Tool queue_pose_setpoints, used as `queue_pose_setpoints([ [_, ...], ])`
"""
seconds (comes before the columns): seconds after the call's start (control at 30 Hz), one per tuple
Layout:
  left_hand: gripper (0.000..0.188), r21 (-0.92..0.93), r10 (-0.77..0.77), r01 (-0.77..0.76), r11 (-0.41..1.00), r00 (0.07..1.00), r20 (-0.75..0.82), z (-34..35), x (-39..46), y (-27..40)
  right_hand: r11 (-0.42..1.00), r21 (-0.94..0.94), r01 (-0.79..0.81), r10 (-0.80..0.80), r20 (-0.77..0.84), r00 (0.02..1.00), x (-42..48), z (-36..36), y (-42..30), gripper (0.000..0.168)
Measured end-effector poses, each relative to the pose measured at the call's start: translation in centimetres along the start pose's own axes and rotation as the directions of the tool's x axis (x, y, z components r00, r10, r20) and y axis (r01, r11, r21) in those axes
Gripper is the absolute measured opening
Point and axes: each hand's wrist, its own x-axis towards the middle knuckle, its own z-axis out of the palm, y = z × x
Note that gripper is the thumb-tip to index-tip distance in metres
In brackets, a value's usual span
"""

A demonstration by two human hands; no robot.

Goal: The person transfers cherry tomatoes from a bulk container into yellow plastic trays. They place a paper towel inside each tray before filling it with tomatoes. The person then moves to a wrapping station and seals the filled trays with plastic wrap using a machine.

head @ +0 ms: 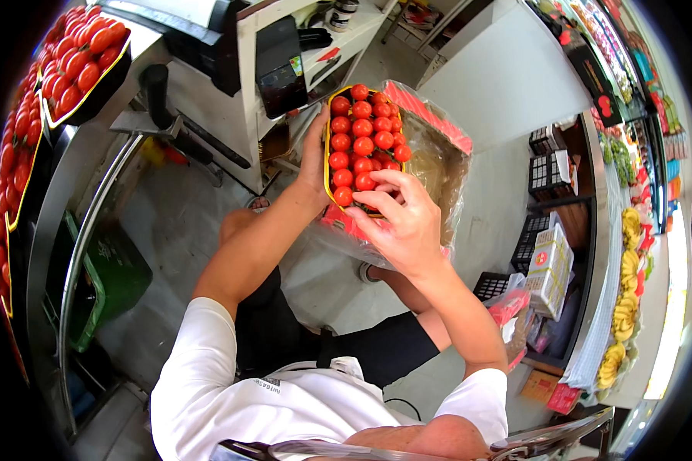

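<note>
My left hand [314,155] grips the left side of a yellow-rimmed tray [327,144] filled with cherry tomatoes [363,145]. The tomatoes lie in rough rows, with bits of green stem among them. At the tray's near end, my right hand [403,216] has its fingers apart, the index fingertip against a tomato in the near left corner. Beneath and to the right of the tray stands an open cardboard box [429,112] with red-and-white flaps and a clear plastic liner [429,161]. The tray hides part of the box's inside.
More trays of tomatoes [78,63] line the far left counter. Below it are a curved metal rail [83,242] and a green bin [115,276]. A white cabinet [248,115] stands ahead. Shelves with black crates [548,173] and bananas [625,294] run along the right.
</note>
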Motion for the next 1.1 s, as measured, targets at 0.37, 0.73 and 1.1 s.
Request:
queue_pose_setpoints([
  [0.37,0.067,0.087,0.057,-0.052,0.995,0.997,-0.057,-1.1,0.5,0.2,0.761,0.386,-0.521,0.571,-0.018,0.821,-3.2,-2.7,9.6,0.025],
  [0.73,0.064,0.162,0.133,-0.108,0.981,0.98,-0.15,-1.2,0.9,0.2,0.629,-0.244,-0.738,0.639,0.703,0.312,-7.9,2.5,17.3,0.063],
  [1.1,0.059,0.103,0.096,-0.082,0.991,0.986,-0.137,-1.5,1.1,0.4,0.567,-0.182,-0.803,0.623,0.733,0.274,-7.3,2.9,17.9,0.052],
])
